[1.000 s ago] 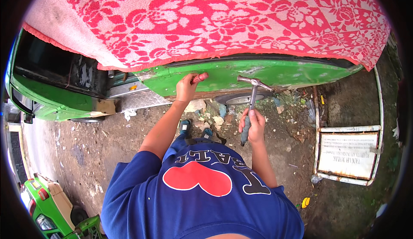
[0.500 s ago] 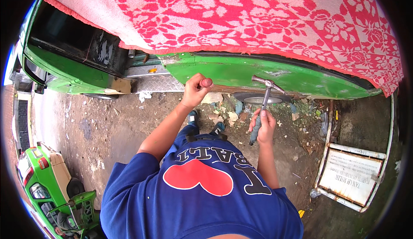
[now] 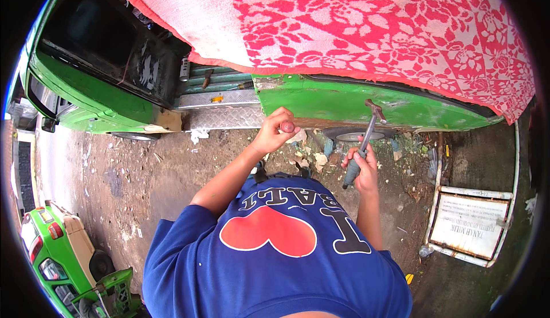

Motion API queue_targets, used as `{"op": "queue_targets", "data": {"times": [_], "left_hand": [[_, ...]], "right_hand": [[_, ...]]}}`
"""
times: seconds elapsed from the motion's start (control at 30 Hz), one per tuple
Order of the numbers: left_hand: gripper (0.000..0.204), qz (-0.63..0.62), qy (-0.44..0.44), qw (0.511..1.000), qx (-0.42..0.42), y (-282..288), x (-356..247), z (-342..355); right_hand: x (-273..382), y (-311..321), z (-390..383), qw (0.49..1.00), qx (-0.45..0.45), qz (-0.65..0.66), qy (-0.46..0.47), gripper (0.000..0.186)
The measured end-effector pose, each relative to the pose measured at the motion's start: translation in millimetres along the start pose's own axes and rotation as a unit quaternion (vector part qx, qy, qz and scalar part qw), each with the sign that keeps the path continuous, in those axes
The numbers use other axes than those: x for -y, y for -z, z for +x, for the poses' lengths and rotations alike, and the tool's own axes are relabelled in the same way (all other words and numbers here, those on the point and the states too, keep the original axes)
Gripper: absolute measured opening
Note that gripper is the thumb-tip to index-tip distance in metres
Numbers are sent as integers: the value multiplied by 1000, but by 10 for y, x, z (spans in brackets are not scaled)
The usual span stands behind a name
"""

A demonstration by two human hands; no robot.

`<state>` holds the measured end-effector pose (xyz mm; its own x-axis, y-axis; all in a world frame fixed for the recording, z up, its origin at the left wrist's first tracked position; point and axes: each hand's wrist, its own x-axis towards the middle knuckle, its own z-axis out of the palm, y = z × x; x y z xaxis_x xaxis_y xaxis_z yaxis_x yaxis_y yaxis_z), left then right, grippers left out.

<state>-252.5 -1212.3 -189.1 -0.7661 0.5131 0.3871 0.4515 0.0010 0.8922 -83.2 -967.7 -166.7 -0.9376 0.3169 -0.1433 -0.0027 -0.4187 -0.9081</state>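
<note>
My left hand (image 3: 274, 135) is closed around a short object with a rounded reddish end (image 3: 287, 127); the rest of it is hidden in my fist, so its kind cannot be told. My right hand (image 3: 366, 168) grips a hammer (image 3: 367, 136) by its grey wrapped handle, its metal head up in front of the green vehicle panel (image 3: 321, 101). Both hands are in the air, apart from each other and seemingly off the panel. A red and pale floral cloth (image 3: 355, 26) drapes over the top of that panel.
Left of the panel is an opening with a ribbed floor and metal step (image 3: 223, 116), holding a spray can (image 3: 184, 69) and small tools. Rubble and litter lie on the ground by the wheel (image 3: 355, 135). A framed sign (image 3: 471, 224) lies at right; another green vehicle (image 3: 57, 255) stands lower left.
The vehicle's opening and step now sit farther right in view, showing more of the inside. Both hands appear farther right and keep their holds; the hammer leans slightly more to the right.
</note>
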Motion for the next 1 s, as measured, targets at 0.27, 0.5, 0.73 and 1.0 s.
{"op": "queue_targets", "data": {"times": [0.27, 0.5, 0.73, 1.0], "left_hand": [[28, -83, 15, 986, 142, 639, -65, -29], [29, -36, -149, 969, 193, 754, -181, 233], [32, -57, -228, 956, 178, 433, -319, 492], [40, 6, -229, 970, 84, 154, -402, 600]], "right_hand": [[-343, -747, -178, 997, -58, 43, 38, 42], [-378, -1089, -537, 986, -146, 32, 74, 41], [-340, -1073, -854, 978, -186, 23, 90, 41], [-105, -674, -886, 987, -138, -23, 81, 22]]}}
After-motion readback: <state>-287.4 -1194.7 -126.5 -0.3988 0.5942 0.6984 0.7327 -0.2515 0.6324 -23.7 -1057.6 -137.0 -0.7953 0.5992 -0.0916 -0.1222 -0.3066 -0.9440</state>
